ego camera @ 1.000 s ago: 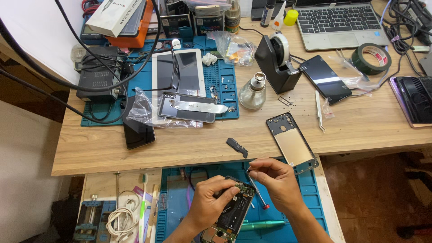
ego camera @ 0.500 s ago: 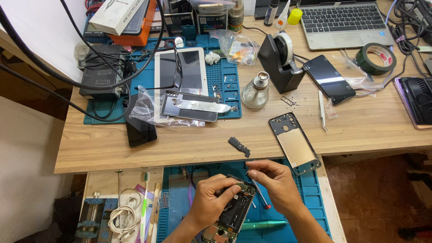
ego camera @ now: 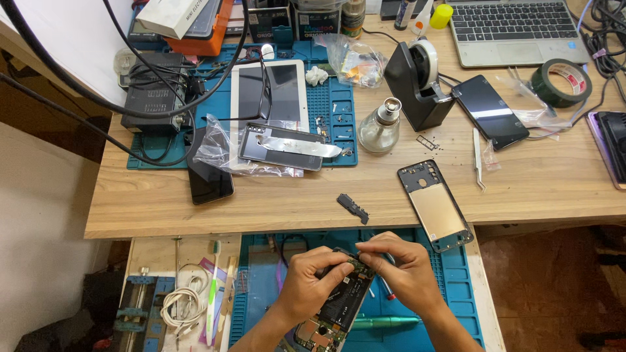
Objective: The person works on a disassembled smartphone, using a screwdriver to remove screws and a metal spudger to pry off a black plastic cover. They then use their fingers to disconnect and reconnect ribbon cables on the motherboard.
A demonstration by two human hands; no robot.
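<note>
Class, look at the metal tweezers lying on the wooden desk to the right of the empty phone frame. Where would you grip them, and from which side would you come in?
Grip the tweezers across the two flat arms near mid-length, coming straight down from above. They lie flat and nearly lengthwise away from the person, pointed tip toward the desk's near edge, with bare wood along both long sides. The phone frame lies apart to their left.

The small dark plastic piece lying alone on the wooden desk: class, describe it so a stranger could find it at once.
Start at the wooden desk and follow its front edge. Left of the empty phone frame, above both hands, lies the small dark plastic piece. Unlike its neighbours, it is a short angled strip resting alone on bare wood.
</note>
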